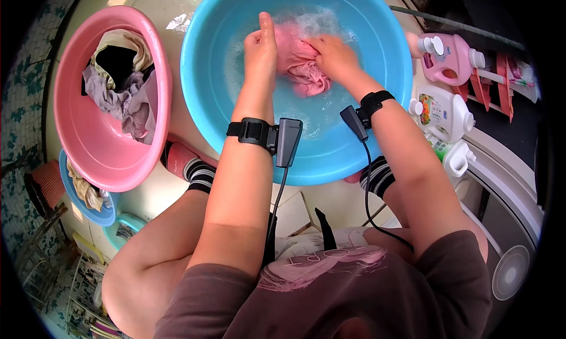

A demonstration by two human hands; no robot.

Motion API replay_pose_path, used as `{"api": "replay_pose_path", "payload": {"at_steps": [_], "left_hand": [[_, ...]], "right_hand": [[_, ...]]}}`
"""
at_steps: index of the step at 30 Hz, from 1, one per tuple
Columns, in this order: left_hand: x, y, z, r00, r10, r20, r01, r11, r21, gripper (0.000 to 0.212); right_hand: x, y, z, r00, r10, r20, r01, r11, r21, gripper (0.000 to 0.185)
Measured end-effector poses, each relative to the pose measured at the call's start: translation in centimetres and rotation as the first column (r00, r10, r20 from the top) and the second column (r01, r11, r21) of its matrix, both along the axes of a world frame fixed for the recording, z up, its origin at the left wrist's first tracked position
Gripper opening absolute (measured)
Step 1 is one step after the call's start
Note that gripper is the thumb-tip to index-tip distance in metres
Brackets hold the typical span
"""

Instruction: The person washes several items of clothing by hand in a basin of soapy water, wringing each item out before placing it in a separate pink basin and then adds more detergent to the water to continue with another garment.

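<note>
A large blue plastic basin [201, 89] holds cloudy, sudsy water. In it lies a bunched, wet pink cloth [309, 75], part of it under the surface. My right hand [334, 58] grips the upper right side of this cloth with bent fingers. At the cloth's left edge is my left hand [261, 51], thumb extended and the other fingers curled. Whether those curled fingers hold any of the fabric cannot be seen. Each wrist wears a black strap with a small cabled device.
A pink basin [112, 166] with crumpled clothes [128, 91] stands on the left, beside smaller blue [104, 216] and teal [137, 219] basins. Along the right are a pink detergent jug [449, 58], white jugs [442, 111] and a round white fan [510, 272]. Tiled floor [287, 210] shows below.
</note>
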State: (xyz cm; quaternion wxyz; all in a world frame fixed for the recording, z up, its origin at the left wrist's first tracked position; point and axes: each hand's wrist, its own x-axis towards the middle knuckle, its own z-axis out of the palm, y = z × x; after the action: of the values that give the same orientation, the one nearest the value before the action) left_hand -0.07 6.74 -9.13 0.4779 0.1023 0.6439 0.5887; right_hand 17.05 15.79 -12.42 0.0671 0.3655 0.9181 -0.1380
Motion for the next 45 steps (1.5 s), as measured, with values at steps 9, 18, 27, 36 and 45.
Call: {"api": "replay_pose_path", "payload": {"at_steps": [9,18,27,36,45], "left_hand": [[0.3,0.1,-1.1,0.941,-0.104,0.321,0.073,0.991,0.108,0.081],[-0.1,0.5,2.5,0.922,-0.139,0.362,0.052,0.969,0.241,0.085],[-3.7,-3.1,7.0,0.994,-0.07,-0.09,0.072,0.997,0.026,0.07],[-5.7,-7.1,14.0,0.818,-0.367,-0.442,0.398,0.917,-0.024,0.057],[-4.1,-7.5,23.3,0.8,0.053,-0.598,0.208,0.91,0.358,0.034]], "right_hand": [[-2.7,0.8,0.4,0.657,-0.719,-0.227,0.373,0.572,-0.73,0.034],[-7.7,-4.3,7.5,0.673,-0.436,-0.597,0.265,0.896,-0.356,0.026],[2.1,1.5,9.6,0.979,-0.108,-0.17,0.03,0.913,-0.407,0.046],[5.7,0.5,20.9,0.995,-0.103,-0.004,0.1,0.973,-0.206,0.03],[7.2,-0.8,28.8,0.852,-0.131,-0.506,0.002,0.969,-0.247,0.035]]}}
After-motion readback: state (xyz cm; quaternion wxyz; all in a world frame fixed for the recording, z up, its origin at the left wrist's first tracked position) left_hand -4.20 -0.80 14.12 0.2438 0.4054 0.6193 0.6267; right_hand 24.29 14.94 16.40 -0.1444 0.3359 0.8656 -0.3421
